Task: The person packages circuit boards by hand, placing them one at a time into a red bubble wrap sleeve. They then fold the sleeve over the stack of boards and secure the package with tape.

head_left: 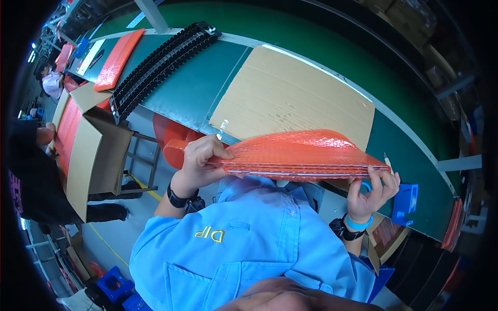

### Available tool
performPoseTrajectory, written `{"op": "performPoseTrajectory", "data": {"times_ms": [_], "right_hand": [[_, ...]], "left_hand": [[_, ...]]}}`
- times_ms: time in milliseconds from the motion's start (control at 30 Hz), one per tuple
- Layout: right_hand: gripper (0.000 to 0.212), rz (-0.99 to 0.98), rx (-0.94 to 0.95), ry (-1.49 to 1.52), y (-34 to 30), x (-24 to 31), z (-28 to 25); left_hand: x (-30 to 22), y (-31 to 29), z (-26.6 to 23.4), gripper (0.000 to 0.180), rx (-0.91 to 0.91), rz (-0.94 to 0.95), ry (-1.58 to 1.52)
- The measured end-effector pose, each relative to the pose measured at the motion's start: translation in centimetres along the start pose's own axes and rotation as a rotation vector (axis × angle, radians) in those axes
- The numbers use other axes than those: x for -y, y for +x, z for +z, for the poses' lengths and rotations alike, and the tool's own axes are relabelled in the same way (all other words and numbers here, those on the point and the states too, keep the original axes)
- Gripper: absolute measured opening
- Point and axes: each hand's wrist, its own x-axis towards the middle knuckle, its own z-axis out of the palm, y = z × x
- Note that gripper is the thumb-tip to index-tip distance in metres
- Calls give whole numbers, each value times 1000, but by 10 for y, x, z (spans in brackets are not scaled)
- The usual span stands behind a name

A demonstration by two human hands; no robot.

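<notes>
Bright even light, sharp centre, dark bent fisheye rim.

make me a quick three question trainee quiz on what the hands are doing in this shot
1. True or false: both hands grip the stack of orange bubble-wrap pouches, the left hand at one end and the right hand at the other.
2. What lies on the green conveyor belt right behind the stack? A) flat brown cardboard sheet B) a metal bucket C) a glass jar
3. Fill in: the long black ribbed plastic trays lie on the belt to the person's ____.

Key
1. True
2. A
3. Left
</notes>
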Motion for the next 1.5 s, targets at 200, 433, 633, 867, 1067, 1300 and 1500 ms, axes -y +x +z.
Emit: {"op": "performPoseTrajectory", "data": {"times_ms": [200,433,633,867,1067,1300,1500], "right_hand": [[37,25,-73,103,-1,-1,7],[35,39,-103,88,-2,0,8],[38,35,-137,103,-4,0,9],[41,12,-159,87,-6,-1,11],[41,12,-159,79,-2,1,10],[42,20,-153,77,-4,0,11],[42,48,-189,144,-7,-5,15]], "left_hand": [[0,-4,-2,38,-36,9,49],[5,-8,5,35,-106,-73,-51],[3,-8,5,35,-82,-73,-15],[7,-16,5,48,-70,-90,-31],[7,-14,3,49,-56,-87,-15],[10,-16,6,51,-81,-85,-32],[9,-15,4,51,-65,-96,-21]]}}
